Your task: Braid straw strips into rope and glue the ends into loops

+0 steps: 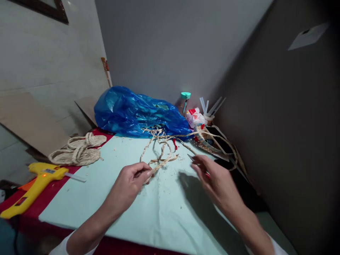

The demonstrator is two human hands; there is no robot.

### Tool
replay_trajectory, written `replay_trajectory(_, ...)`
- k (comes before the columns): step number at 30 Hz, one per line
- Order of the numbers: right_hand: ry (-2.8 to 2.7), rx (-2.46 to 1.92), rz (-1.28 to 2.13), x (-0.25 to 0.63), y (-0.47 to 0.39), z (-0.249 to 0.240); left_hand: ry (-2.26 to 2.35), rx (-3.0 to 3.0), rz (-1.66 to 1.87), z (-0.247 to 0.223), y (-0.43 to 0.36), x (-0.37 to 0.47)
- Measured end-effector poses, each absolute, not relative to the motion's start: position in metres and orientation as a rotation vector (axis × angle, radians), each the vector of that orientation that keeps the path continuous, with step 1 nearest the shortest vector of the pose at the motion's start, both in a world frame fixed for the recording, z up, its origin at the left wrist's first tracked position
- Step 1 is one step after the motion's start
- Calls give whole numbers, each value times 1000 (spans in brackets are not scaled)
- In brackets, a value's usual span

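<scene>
Head view: my left hand [136, 177] pinches a pale tan braided straw-like cord [166, 161] between thumb and fingers, above a mint-green sheet [138, 219]; my right hand [212, 177] is curled around a small pointed metal tool [190, 156], a bit of red showing at the palm, the rest hidden, so I cannot tell its kind. The bared tip points towards the cord side; a slip could, I judge, prick my left fingers or catch the wrong strand, since several lengths cross there; should my pinch slacken, the braid might loosen.

To my left, a yellow plastic glue gun [39, 184] lies on a dark red cloth [54, 189], its orange light glowing; if it is hot, a stray sleeve could suffer. Beyond it sit two oval braided straw pieces [85, 156] with straps; ahead, the cord runs into a tangle beside a small red scrap [174, 143], and one long strand loops right over dark clutter, where a pull could snag. Farther off, a crumpled blue plastic bag [140, 109] blocks the back; beside it stand a red-and-white soft packet [195, 118], a turquoise-lidded jar [185, 95] and a cup of translucent sticks [209, 118].
</scene>
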State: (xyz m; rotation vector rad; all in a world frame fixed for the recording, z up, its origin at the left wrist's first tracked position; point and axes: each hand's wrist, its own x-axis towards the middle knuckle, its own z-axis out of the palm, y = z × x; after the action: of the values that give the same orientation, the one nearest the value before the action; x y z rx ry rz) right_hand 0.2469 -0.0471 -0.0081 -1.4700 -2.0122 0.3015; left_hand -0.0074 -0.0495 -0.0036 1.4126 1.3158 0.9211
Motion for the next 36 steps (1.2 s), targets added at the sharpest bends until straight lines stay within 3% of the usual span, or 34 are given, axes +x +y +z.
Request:
replay_trajectory(3, -2125, -1841, -383, 292, -63, -30, 1327, 1381, 998, -7, -57, -19)
replay_trajectory(6, -2264, -1915, -617, 318, -70, -53, 1295, 1300, 1055, -10, -63, -24)
replay_trajectory(9, -2325, -1873, -633, 320, -68, -62, 1198, 1223, 1065, -13, -65, -23)
replay_trajectory(17, -2245, -1836, -224, 302, -82, -41, 1173, 1195, 1140, -11, -72, -27)
replay_trajectory(22, -1935, -1698, 387, 287, -112, -21, 1042, 1144, 1166, -12, -73, -32)
replay_trajectory(25, -1713, -1593, 572, 268, -115, -6, 917, 1082, 1158, -11, -73, -33)
replay_trajectory(31, -1684, -1374, 784, 226, -76, 19, 706, 1109, 1080, 8, -75, -37)
replay_trajectory(36, -1516, -928, 1029, 193, -23, 35, 525, 1209, 923, 32, -78, -38)
